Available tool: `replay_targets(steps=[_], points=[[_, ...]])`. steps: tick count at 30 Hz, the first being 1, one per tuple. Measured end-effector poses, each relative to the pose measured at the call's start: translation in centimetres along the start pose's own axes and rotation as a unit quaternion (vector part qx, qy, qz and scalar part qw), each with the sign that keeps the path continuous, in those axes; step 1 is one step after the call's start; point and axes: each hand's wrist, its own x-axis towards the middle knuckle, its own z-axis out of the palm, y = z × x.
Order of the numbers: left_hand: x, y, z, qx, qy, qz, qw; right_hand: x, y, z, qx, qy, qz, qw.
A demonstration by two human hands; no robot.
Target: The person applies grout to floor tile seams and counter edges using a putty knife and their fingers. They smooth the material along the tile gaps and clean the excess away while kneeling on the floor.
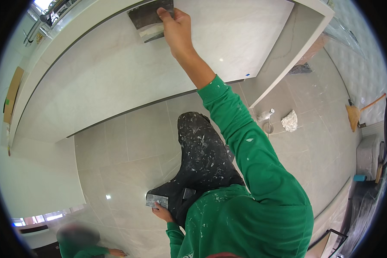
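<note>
My right hand [175, 26] reaches up and forward, gripping a wide flat putty knife [149, 19] pressed against a pale marble-look panel [107, 73]; pale filler sits on its blade. My left hand [161, 211] is low by my knee, holding a smaller metal scraper [156, 200] with grey filler on it. I wear a green paint-flecked sleeve and dark spattered trousers, one knee raised over the tiled floor.
Grey floor tiles [129, 146] lie below. A small bottle [265, 115], a crumpled white rag [290, 121] and a wooden-handled brush [355, 114] lie on the floor at right. Another person in green [79, 243] crouches at the lower left.
</note>
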Motion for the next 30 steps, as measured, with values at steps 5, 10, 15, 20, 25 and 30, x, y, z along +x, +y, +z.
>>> replay_targets(steps=[5, 10, 15, 20, 25, 30], points=[[0.1, -0.3, -0.1, 0.013, 0.008, -0.001, 1.000, -0.3, -0.5, 0.3, -0.010, 0.005, 0.020, 1.000], [-0.1, 0.4, 0.0, 0.004, 0.005, 0.011, 1.000, -0.1, 0.1, 0.0, -0.017, 0.005, 0.003, 1.000], [0.1, -0.2, -0.1, -0.004, 0.006, 0.014, 1.000, -0.3, 0.1, 0.4, -0.007, 0.000, 0.001, 1.000], [0.1, -0.6, 0.2, 0.006, 0.016, 0.012, 1.000, -0.4, -0.4, 0.7, -0.008, 0.005, 0.016, 1.000], [0.2, -0.6, 0.2, 0.012, 0.011, 0.024, 1.000, -0.3, -0.1, 0.5, -0.033, 0.008, 0.010, 0.999], [0.1, -0.5, 0.3, 0.013, 0.030, 0.038, 0.999, -0.2, 0.4, 1.2, -0.002, 0.020, -0.011, 1.000]])
